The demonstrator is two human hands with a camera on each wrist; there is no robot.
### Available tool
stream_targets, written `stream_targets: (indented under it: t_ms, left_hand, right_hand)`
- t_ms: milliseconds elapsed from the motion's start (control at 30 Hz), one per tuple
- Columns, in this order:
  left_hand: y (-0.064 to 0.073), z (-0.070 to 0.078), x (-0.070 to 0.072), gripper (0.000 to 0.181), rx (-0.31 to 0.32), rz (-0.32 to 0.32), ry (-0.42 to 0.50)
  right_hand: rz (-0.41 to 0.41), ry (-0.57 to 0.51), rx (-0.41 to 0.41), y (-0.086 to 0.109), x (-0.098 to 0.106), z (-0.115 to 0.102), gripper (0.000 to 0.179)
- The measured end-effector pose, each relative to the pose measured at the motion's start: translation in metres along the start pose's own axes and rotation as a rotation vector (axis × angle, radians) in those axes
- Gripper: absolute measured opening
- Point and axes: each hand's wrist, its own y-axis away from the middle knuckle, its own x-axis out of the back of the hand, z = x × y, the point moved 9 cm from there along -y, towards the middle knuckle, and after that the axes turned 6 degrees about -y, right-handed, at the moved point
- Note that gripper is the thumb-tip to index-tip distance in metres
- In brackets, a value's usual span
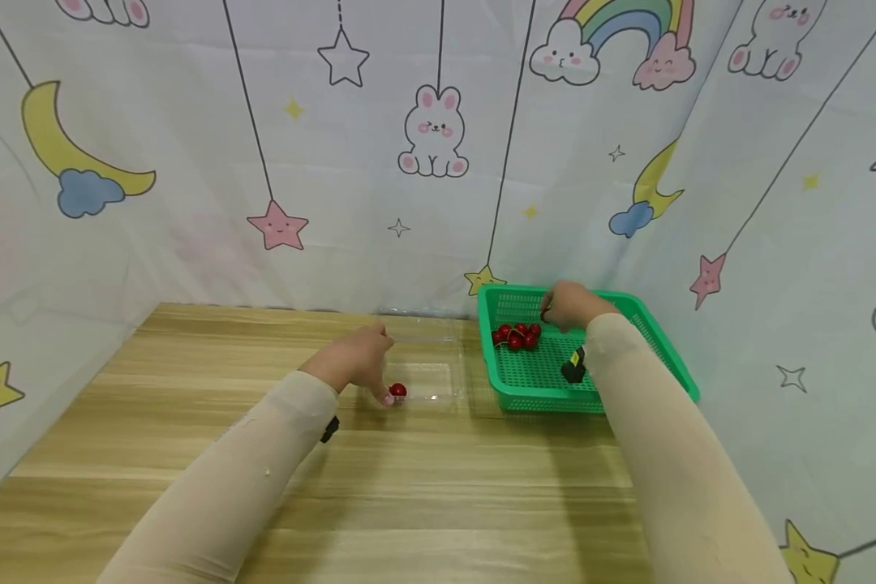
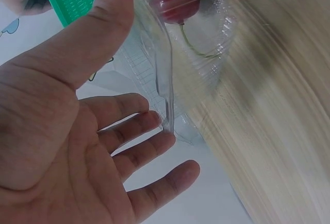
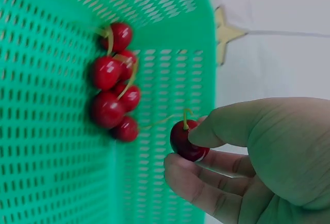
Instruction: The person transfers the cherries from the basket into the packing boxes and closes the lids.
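Observation:
A dark red cherry with a green stem is pinched between the thumb and fingers of my right hand, over the far part of a green plastic basket. Several more cherries lie clustered on the basket's left side. My left hand spans the left side of a clear plastic box, its fingers spread and lightly bent. In the left wrist view, fingertips are right at the box's edge. One cherry with its stem lies in the box, near the left thumb.
The box's clear lid stands out at the back, by the wall. Box and basket stand side by side on a wood-grain table. Printed fabric with rabbits, stars and moons hangs behind the table and along its sides.

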Motion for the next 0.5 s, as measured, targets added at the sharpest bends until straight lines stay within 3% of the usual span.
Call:
stream_targets:
  t_ms: [333,500]
  left_hand:
    - [0.001,0.000,0.001,0.115,0.008,0.008,0.013]
    - [0.001,0.000,0.001,0.114,0.007,0.010,0.013]
  right_hand:
    - [0.098,0.056,0.117,0.017,0.014,-0.060,0.033]
    - [0.118,0.106,0.164,0.028,0.011,-0.099,0.034]
